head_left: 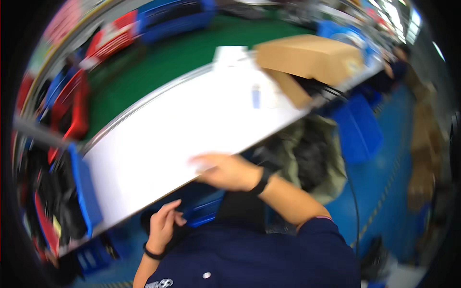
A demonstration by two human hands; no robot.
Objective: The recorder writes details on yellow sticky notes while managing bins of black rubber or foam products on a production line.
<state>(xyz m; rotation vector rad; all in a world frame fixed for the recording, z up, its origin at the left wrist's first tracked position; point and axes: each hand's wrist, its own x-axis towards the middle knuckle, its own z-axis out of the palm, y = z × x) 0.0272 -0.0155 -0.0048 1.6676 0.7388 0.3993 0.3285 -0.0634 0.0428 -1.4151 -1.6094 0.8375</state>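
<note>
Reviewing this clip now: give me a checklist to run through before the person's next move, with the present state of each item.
1. Left hand free: ok; nothing shows in it, and its fingers are loosely bent.
2. Right hand free: cannot tell; motion blur smears its fingertips.
3. Right hand off the white tabletop: cannot tell; it is over the near edge, contact unclear.
4. Cardboard box apart from both hands: ok; it is toward the table's far right end.
5. Small bluish item on the tabletop identifiable: not ok; too blurred.
</note>
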